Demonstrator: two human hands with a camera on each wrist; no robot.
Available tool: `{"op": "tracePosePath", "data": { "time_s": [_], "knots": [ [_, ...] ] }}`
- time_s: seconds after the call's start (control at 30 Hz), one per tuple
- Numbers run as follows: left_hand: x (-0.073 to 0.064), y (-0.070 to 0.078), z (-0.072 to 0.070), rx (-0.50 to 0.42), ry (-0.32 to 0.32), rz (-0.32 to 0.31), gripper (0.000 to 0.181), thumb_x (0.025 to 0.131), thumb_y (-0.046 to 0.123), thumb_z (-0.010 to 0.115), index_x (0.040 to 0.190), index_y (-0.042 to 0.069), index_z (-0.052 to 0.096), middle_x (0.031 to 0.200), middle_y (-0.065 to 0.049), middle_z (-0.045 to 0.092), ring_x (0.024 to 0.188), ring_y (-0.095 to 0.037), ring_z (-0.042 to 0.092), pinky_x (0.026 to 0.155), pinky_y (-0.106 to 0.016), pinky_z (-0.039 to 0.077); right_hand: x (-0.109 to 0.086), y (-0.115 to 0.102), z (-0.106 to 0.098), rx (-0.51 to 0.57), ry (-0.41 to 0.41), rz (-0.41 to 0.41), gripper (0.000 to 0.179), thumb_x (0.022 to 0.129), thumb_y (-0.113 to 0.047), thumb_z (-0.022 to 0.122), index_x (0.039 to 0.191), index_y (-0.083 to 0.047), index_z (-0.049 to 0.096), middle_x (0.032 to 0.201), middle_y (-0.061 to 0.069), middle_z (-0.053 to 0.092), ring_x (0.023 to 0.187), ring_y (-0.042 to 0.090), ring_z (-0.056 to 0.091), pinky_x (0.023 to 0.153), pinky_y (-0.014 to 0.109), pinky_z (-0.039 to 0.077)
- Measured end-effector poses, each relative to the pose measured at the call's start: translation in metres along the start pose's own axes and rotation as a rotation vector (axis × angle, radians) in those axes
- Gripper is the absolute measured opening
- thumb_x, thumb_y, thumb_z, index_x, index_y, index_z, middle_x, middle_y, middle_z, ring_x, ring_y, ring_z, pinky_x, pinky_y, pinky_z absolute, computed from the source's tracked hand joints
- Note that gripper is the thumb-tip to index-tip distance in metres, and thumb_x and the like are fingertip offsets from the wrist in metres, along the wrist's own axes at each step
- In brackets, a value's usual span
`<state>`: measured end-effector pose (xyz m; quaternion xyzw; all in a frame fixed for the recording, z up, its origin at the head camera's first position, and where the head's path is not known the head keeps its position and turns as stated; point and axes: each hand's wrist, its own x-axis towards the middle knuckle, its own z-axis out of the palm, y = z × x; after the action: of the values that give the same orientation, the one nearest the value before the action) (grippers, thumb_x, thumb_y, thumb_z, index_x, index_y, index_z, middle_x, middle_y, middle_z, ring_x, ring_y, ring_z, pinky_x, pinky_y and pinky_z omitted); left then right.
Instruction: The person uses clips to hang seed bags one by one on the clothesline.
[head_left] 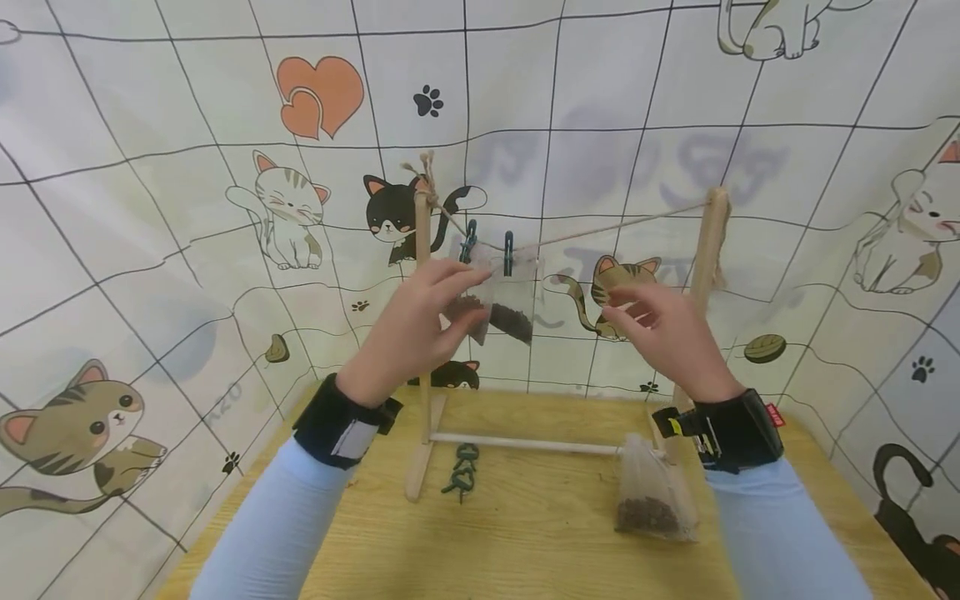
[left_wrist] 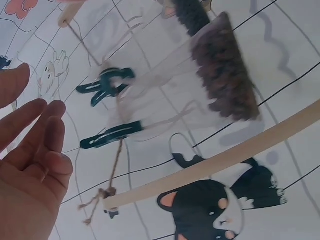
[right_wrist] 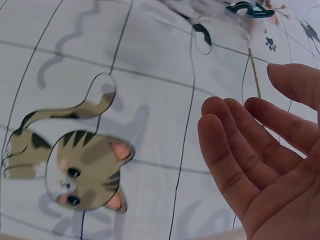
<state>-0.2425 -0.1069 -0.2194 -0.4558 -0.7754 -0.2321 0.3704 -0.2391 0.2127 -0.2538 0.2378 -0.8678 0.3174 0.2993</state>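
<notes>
While the left hand [head_left: 416, 325] and right hand [head_left: 666, 333] are hovering empty, fingers [right_wrist: 222, 162] loosely bent, two hanging bags [head_left: 517, 288] are holding dark bits [head_left: 512, 322]. Another bag [head_left: 633, 471] is standing below.

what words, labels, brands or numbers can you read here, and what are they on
No text is clearly legible.
Red tag on the right wristband: pale marks, too small to read.
Backdrop, left side: faint grey characters, too blurred to read.
Hanging bags: no lettering visible.

White, black-gridded, cat-printed sheeting [head_left: 510, 100] rises behind the far edge of the yellow wood-grain table [head_left: 525, 533]. It bears an orange double heart [head_left: 341, 90].
</notes>
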Motion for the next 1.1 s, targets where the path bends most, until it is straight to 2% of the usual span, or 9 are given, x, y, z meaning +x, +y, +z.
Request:
{"op": "tracePosePath", "data": {
  "time_s": [0.13,0.3,0.43,0.53,0.67,0.83,1.0,1.1],
  "knots": [
    [-0.020,0.001,0.014,-0.008,0.043,-0.007,0.043,0.089,0.003,0.079,0.129,-0.006,0.067,0.117,-0.016,0.066,0.100,-0.027,0.063,0.086,-0.035,0.055,-0.026,0.011,0.005,-0.037,0.067,-0.015,0.025,0.097,-0.007,0.071,0.121,0.000,0.072,0.111,0.018,0.073,0.086,0.030,0.071,0.071,0.012,0.048],
    [-0.046,0.001,0.032,-0.012,0.087,-0.022,0.041,0.088,0.002,0.080,0.127,-0.005,0.068,0.115,-0.015,0.067,0.107,-0.030,0.062,0.090,-0.039,0.055,-0.058,0.024,0.020,-0.064,0.140,-0.010,0.029,0.091,-0.001,0.076,0.120,0.000,0.072,0.109,0.015,0.073,0.082,0.022,0.068,0.071,0.008,0.048],
    [-0.067,-0.001,0.047,-0.012,0.120,-0.079,0.040,0.088,0.004,0.080,0.126,-0.003,0.069,0.114,-0.013,0.067,0.105,-0.028,0.062,0.087,-0.040,0.055,-0.080,0.033,0.034,-0.050,0.171,0.012,0.030,0.088,0.001,0.078,0.118,-0.001,0.072,0.107,0.013,0.072,0.082,0.006,0.064,0.072,0.006,0.047],
    [-0.084,-0.004,0.057,0.001,0.138,-0.131,0.039,0.088,0.006,0.081,0.125,-0.002,0.070,0.113,-0.013,0.068,0.104,-0.028,0.063,0.084,-0.041,0.057,-0.095,0.038,0.047,-0.030,0.175,0.030,0.030,0.087,0.003,0.078,0.117,-0.001,0.072,0.106,0.013,0.072,0.082,0.000,0.061,0.072,0.007,0.048],
    [-0.107,-0.006,0.071,0.033,0.143,-0.182,0.038,0.087,0.006,0.082,0.123,-0.002,0.071,0.111,-0.014,0.069,0.104,-0.030,0.065,0.086,-0.043,0.058,-0.114,0.044,0.064,-0.012,0.169,0.048,0.031,0.086,0.005,0.078,0.115,0.000,0.073,0.105,0.013,0.072,0.081,0.002,0.062,0.069,0.009,0.050],
    [-0.133,-0.007,0.089,0.076,0.120,-0.239,0.038,0.086,0.008,0.083,0.121,-0.003,0.072,0.110,-0.014,0.069,0.103,-0.030,0.066,0.087,-0.042,0.058,-0.130,0.049,0.082,0.002,0.150,0.074,0.029,0.085,0.006,0.079,0.113,0.001,0.073,0.103,0.013,0.072,0.079,0.005,0.063,0.065,0.014,0.053],
    [-0.154,-0.006,0.108,0.103,0.124,-0.265,0.038,0.082,0.006,0.086,0.117,-0.003,0.073,0.105,-0.014,0.071,0.096,-0.029,0.069,0.080,-0.041,0.060,-0.144,0.050,0.097,0.018,0.116,0.125,0.027,0.087,0.003,0.078,0.113,0.000,0.074,0.104,0.011,0.072,0.079,0.007,0.064,0.063,0.025,0.057],
    [-0.165,-0.005,0.117,0.127,0.114,-0.283,0.037,0.080,0.006,0.088,0.114,-0.003,0.074,0.103,-0.013,0.071,0.095,-0.031,0.068,0.079,-0.042,0.060,-0.151,0.052,0.105,0.027,0.098,0.147,0.027,0.088,0.002,0.078,0.115,0.000,0.073,0.106,0.011,0.072,0.078,0.009,0.065,0.063,0.026,0.056]
  ]
}}
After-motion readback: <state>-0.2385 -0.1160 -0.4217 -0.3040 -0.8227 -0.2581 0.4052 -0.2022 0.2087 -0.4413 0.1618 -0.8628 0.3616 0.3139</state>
